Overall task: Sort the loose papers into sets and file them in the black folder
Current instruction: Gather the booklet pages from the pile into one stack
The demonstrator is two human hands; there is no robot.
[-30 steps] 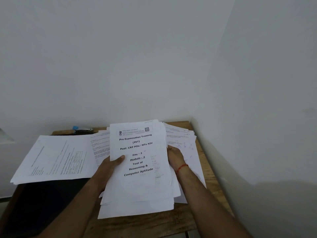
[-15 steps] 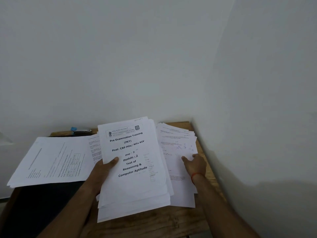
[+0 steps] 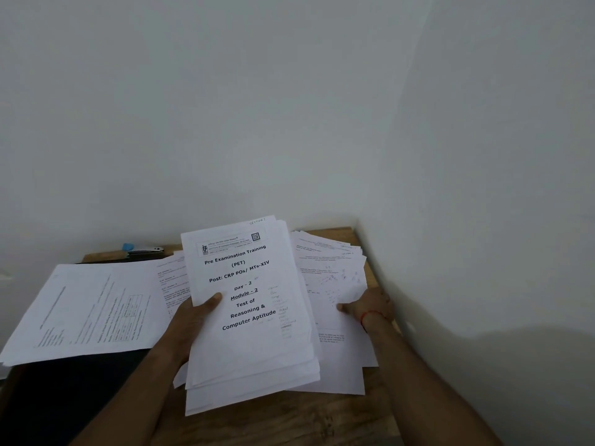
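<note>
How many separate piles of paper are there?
3: held stack in left hand; left pile over the black folder; right pile, pinched by right hand. More may be hidden.

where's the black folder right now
In the head view the black folder lies on the left part of the wooden table, partly under the spread-out papers, just left of the left hand gripping the stack, away from the right hand pinching a sheet.

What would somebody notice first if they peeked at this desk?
The thick stack of white printed papers titled "Pre Examination Training", gripped by the left hand in the middle. At right, the right hand pinches scribbled white sheets; at left, more white pages partly cover a black folder.
</note>
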